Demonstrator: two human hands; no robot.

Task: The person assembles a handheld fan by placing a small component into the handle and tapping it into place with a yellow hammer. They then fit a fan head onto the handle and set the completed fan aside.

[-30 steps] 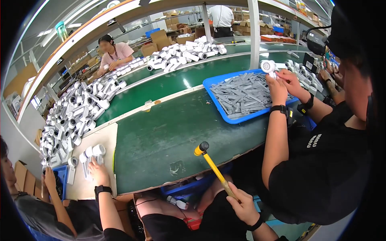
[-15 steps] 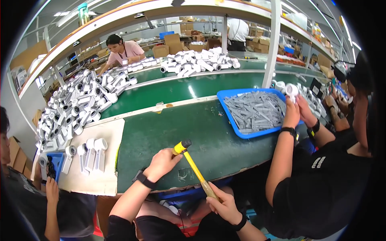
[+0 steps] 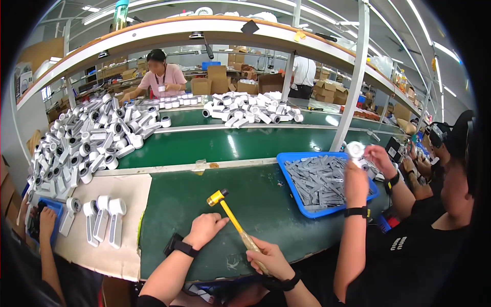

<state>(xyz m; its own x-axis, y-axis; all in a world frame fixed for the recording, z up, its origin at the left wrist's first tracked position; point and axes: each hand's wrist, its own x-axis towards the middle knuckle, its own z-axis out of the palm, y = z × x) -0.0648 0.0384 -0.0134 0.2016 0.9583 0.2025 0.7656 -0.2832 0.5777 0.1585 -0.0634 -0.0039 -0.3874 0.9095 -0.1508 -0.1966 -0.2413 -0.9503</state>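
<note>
My right hand (image 3: pixel 271 260) grips the handle of a yellow mallet (image 3: pixel 231 215) with a dark striking face. The mallet points up and to the left, its head above the green workbench (image 3: pixel 179 199). My left hand (image 3: pixel 205 228) is by the bench top, left of the mallet handle and apart from it. Its fingers are curled in, with nothing visible in them. To its left, several white-and-grey handheld fans (image 3: pixel 102 220) lie on a beige board (image 3: pixel 128 192).
A blue tray (image 3: pixel 313 212) of grey plastic strips stands at right. A co-worker's hands (image 3: pixel 358 179) hold a white round-headed fan beside it. Fans are heaped (image 3: pixel 87 143) at far left and across the belt (image 3: pixel 250 108). Another co-worker's hand (image 3: pixel 47 220) reaches into a small blue bin. A shelf post (image 3: pixel 353 77) rises behind the tray.
My left hand has come away from the mallet head and dropped lower. The mallet head has shifted left in the picture. The view has tilted up, and the co-worker's fan is lower in it.
</note>
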